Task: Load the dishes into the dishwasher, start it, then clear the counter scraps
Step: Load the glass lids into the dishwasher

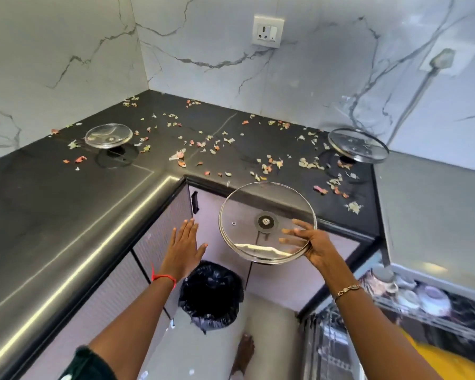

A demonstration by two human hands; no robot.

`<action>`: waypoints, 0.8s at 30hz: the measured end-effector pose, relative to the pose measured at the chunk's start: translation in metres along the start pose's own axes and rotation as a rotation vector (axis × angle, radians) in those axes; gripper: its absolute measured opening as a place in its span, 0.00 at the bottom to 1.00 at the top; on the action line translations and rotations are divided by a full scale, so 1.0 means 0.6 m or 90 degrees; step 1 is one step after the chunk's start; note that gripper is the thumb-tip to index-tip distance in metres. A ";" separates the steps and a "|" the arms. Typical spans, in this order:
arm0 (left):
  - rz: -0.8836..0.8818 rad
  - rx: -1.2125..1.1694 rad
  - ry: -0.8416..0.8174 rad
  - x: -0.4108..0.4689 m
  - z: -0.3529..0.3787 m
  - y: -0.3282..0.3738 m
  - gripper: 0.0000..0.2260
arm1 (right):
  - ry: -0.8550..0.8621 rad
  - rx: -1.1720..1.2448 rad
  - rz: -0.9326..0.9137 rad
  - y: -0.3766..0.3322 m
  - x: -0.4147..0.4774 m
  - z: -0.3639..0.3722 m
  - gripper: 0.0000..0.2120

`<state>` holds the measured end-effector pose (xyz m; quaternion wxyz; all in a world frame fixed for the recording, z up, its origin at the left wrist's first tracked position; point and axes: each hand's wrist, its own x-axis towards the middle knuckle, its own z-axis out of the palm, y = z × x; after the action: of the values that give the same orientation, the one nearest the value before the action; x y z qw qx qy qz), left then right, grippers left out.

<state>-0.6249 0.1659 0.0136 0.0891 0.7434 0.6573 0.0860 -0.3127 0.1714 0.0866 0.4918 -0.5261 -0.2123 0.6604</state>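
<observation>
On the worktop (39,187): left lid (109,135) and right lid (358,145) well apart, scraps (200,145) strewn between and around both. Before the worktop's corner, held lid (266,220) in right hand (313,242); below, bin (211,293) on floor (269,319); farther right, dishwasher rack (422,319) holding bowls (433,298).

The dishwasher rack (461,329) and its dishes (433,298) are blurred.
</observation>
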 end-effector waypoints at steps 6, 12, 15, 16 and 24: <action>0.077 -0.034 -0.029 -0.111 0.040 0.056 0.26 | 0.098 0.031 0.000 0.090 -0.143 -0.120 0.12; 0.152 -0.075 -0.061 -0.181 0.088 0.133 0.27 | 0.204 0.048 -0.016 0.153 -0.253 -0.225 0.15; 0.196 -0.066 -0.081 -0.215 0.113 0.181 0.27 | 0.249 0.045 -0.004 0.180 -0.302 -0.279 0.17; 0.210 -0.067 -0.086 -0.225 0.121 0.196 0.26 | 0.259 0.047 0.007 0.188 -0.317 -0.296 0.17; 0.263 -0.096 -0.138 -0.307 0.187 0.346 0.26 | 0.343 0.041 0.039 0.221 -0.425 -0.457 0.19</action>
<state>-0.4199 -0.0442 -0.0459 0.1951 0.8582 0.4695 0.0711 -0.1312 -0.1726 0.0072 0.5269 -0.6730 -0.0364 0.5178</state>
